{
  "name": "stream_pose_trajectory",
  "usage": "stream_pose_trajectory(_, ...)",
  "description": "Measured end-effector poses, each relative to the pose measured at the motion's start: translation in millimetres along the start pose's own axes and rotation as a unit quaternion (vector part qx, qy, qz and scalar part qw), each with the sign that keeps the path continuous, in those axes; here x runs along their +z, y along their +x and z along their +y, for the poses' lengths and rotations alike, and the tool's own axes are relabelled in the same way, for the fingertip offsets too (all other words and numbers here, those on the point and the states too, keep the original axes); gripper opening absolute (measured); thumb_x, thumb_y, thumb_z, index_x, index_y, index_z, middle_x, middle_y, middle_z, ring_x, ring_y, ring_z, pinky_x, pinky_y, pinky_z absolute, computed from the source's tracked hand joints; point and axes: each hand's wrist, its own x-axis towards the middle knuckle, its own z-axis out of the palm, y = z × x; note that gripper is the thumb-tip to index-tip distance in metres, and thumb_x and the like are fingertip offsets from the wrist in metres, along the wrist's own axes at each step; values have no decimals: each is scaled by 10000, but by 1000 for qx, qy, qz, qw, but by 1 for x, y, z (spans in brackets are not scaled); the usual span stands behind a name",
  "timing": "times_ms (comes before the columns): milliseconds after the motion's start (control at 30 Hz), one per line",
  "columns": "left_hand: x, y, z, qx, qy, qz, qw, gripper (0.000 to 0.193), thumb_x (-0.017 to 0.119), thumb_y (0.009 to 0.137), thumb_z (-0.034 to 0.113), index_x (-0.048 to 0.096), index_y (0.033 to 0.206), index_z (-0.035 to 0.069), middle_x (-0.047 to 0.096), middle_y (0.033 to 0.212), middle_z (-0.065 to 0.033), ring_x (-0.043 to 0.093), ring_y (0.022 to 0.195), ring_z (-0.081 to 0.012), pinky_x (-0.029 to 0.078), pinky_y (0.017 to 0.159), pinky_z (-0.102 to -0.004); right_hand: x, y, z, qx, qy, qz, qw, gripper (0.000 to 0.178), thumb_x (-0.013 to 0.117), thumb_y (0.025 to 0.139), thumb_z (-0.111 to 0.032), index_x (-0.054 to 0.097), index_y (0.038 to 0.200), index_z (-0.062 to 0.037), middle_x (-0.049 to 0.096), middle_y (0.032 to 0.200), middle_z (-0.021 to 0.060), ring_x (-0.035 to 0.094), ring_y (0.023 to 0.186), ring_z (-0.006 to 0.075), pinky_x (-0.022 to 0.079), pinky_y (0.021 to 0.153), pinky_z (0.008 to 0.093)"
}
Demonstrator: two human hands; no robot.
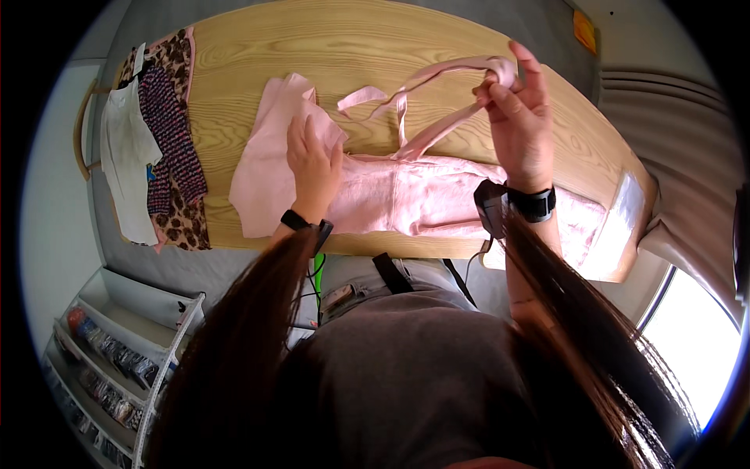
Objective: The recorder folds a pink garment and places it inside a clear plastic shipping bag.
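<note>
Your right hand (519, 129) pinches the pink fabric sash (445, 130), upper right of frame; your left hand (312, 160), fingers extended, appears to rest on the pink garment (367, 195) at centre. Expect both pieces to be light, limp, crease-prone. Grip the sash's flat band; lift the garment by opposite edges, off the wooden table (312, 55).

Wood tbl (328, 47): pink garment (363, 195) mid, clothes (127, 160) L, poss. sheet (623, 211) R.

White garment (125, 160), leopard-print cloth (187, 229) far left; shelves (141, 311) lower left; beige curtain (668, 129) right.
</note>
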Motion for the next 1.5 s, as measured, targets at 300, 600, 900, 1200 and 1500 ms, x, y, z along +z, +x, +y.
stream_pose_trajectory(300, 25, -61, -52, -49, 288, -170, 941, 716, 550, 818, 431, 280, 1417, 146, 214, 1476, -156, 199, 1349, -384, 233, 959, -664, -48, -26, -85, -180, 27, -43, 982, 552, 487, 860, 28, 361, 1369, -147, 479, 1262, 207, 548, 868, 176, 431, 888, 360)
stream_pose_trajectory(600, 32, -51, -58, -117, 309, -199, 923, 718, 518, 825, 431, 222, 1433, 191, 135, 1504, -129, 130, 1371, -380, 227, 979, -662, -175, -132, -168, -269, -53, 115, 955, 309, 485, 877, 49, 599, 1109, -121, 608, 1019, 72, 569, 837, 168, 416, 858, 404)
stream_pose_trajectory(900, 38, -38, -74, -214, 342, -224, 887, 761, 526, 800, 457, 178, 1440, 238, 102, 1515, -85, 128, 1371, -364, 254, 983, -647, -361, -258, -140, -122, -100, 370, 915, 255, 487, 875, 49, 553, 1121, 42, 595, 1051, 116, 593, 836, 172, 474, 808, 270)
stream_pose_trajectory(1200, 43, -32, -47, -303, 353, -149, 872, 755, 531, 803, 424, 186, 1439, 210, 173, 1485, -173, 207, 1351, -356, 269, 1031, -552, -509, -344, -41, 293, -406, 522, 691, 453, 585, 756, -40, 565, 1202, -118, 602, 886, 62, 562, 761, 133, 450, 663, 272)
stream_pose_trajectory(1500, -32, -120, -67, -143, 264, -41, 953, 772, 636, 705, 180, 289, 1369, -4, 367, 1346, -273, 309, 1274, -411, 236, 1083, -456, -377, -247, -6, 95, -488, 311, 810, 191, 663, 762, -106, 518, 860, -30, 503, 631, 49, 489, 589, 156, 424, 560, 298)
